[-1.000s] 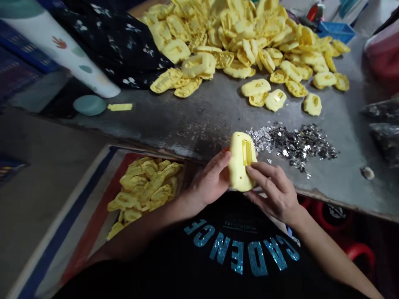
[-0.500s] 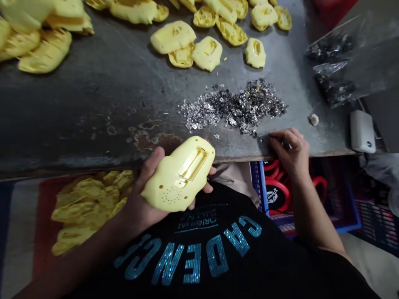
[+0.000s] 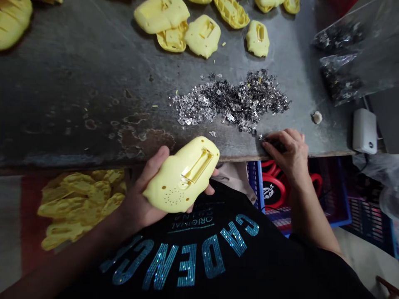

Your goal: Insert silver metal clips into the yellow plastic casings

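Note:
My left hand (image 3: 149,187) is wrapped round a yellow plastic shell (image 3: 174,182), held in front of the table edge. A rectangular battery slot, screw holes and a ring of tiny speaker holes show on its upper face. At the table's front edge, my right hand (image 3: 288,149) is closed in a pinch, with a small metal contact piece (image 3: 261,137) at its fingertips. Close by, to the hand's upper left, lies a heap of small shiny metal contact pieces (image 3: 230,101).
More yellow shells (image 3: 204,35) lie across the back of the grey table (image 3: 77,87). Clear bags of metal pieces (image 3: 341,79) and a white box (image 3: 364,131) are at the right. Below the edge are a pile of yellow shells (image 3: 77,199) and a blue crate (image 3: 344,199) holding red-rimmed items.
My right hand has shifted slightly left along the table edge, towards the metal heap. My left hand still holds the shell. The view has tilted a little downward.

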Demonstrator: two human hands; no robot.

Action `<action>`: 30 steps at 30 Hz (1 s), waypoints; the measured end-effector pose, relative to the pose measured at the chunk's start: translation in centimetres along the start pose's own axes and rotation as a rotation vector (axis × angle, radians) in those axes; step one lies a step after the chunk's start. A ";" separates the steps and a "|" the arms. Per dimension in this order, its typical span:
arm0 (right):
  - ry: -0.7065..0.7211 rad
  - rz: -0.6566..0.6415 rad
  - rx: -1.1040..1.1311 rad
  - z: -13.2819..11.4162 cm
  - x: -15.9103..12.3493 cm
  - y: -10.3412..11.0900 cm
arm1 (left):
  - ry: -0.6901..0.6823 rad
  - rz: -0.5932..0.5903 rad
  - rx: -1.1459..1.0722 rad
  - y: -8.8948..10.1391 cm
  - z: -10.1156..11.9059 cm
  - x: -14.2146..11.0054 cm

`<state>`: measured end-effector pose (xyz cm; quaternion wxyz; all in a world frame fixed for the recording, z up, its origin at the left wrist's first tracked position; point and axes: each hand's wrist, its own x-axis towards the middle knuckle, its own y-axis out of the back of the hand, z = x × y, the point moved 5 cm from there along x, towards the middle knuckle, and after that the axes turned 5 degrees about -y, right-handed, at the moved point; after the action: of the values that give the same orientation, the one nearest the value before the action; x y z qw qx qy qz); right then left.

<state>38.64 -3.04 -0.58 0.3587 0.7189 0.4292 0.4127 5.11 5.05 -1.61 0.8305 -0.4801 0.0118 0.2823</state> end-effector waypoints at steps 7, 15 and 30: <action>0.111 0.001 0.250 -2.6 -0.4 0.7 | 0.099 -0.030 -0.071 -0.1 -1.2 0.1; 0.413 -0.095 0.498 -12.1 -0.5 1.6 | 0.123 -0.095 -0.059 -1.3 -2.0 0.1; 0.554 -0.022 0.423 -14.5 -0.1 1.5 | 0.044 -0.139 -0.062 -2.2 -1.6 -0.6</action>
<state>25.96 -1.36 6.48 0.0761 0.6334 0.5941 0.4899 6.09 2.69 -0.57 0.8324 -0.5113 -0.0119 0.2134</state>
